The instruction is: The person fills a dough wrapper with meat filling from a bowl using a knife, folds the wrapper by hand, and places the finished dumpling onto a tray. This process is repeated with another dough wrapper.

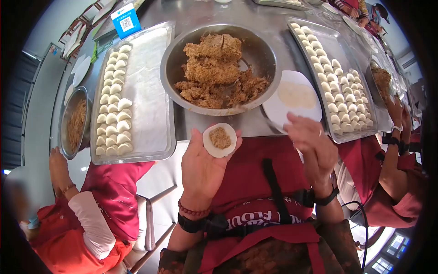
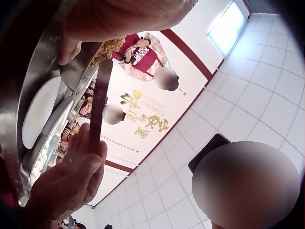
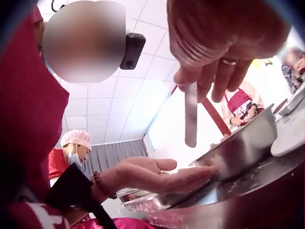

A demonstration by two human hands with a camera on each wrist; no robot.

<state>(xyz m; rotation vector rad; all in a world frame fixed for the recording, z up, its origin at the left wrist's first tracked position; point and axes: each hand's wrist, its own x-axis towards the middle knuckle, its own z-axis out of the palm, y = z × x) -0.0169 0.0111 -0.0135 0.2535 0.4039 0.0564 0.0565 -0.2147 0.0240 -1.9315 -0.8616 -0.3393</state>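
Left hand (image 1: 203, 166), fingers straight, carries the dumpling wrapper (image 1: 220, 151) flat and face-up, just before the bowl (image 1: 267, 57). It is round, with no long axis. I judge it light, soft and easily torn, so I'd support it underneath and fold it by the rim. Right hand (image 1: 312, 146) pinches the filling stick (image 3: 190, 114), hanging tip-down.

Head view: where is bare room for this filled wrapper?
Left rectangular steel tray: right half bare, beside its white dumplings. Right steel tray is crowded at its near end; round steel filling bowl takes the middle.
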